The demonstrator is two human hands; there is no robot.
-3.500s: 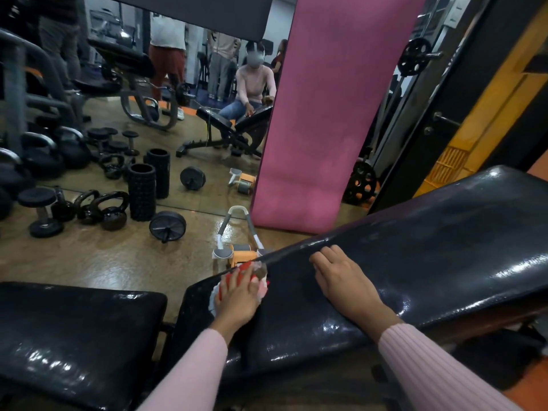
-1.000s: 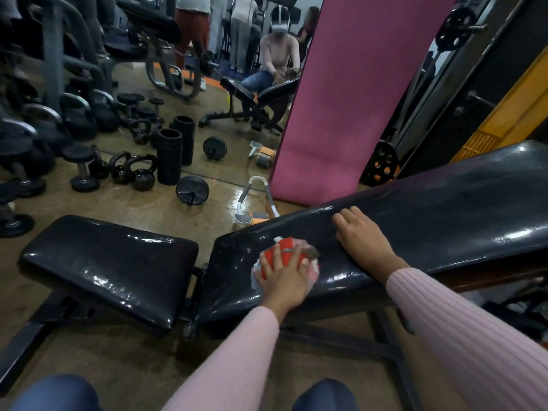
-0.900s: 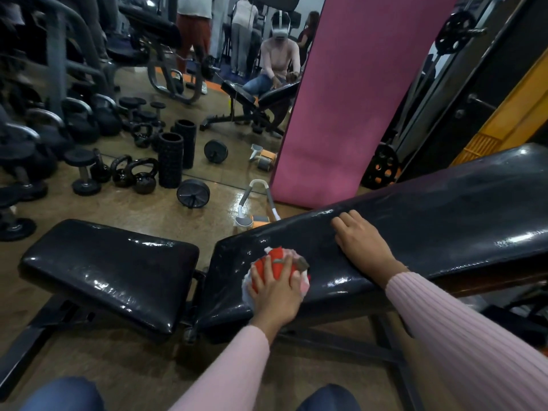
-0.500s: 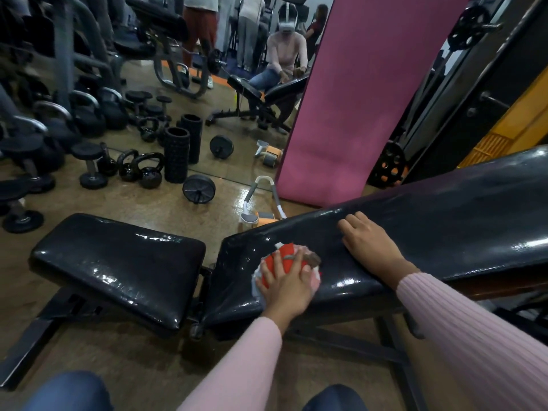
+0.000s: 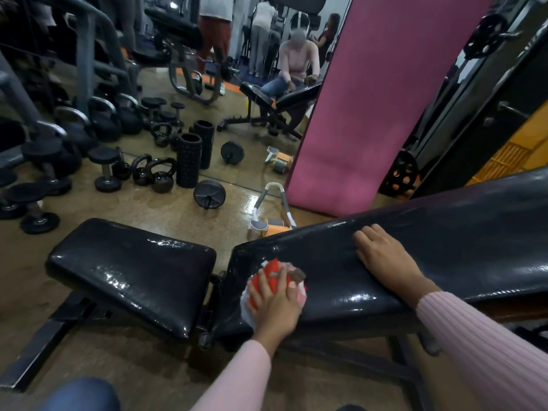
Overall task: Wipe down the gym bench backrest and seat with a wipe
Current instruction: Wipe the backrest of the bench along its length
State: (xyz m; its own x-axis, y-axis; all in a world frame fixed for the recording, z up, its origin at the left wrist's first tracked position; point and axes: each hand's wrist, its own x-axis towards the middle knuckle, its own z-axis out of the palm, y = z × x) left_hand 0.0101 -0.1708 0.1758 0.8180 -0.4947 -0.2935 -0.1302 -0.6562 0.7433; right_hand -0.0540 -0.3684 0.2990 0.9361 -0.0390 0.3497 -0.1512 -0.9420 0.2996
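On a gym floor, a person in pink sleeves leans over a black bench. The left hand [image 5: 274,304] presses a red-and-white wipe [image 5: 271,281] flat against the low end of the backrest [image 5: 444,241], fingers spread across the cloth, just beside the gap before the seat [image 5: 130,271]. The right hand [image 5: 385,259] lies palm-down farther up the backrest, fingers together and holding nothing. Behind the bench, kettlebells [image 5: 157,176], a foam roller [image 5: 189,160] and a pink mat [image 5: 370,108] stand along a mirror.
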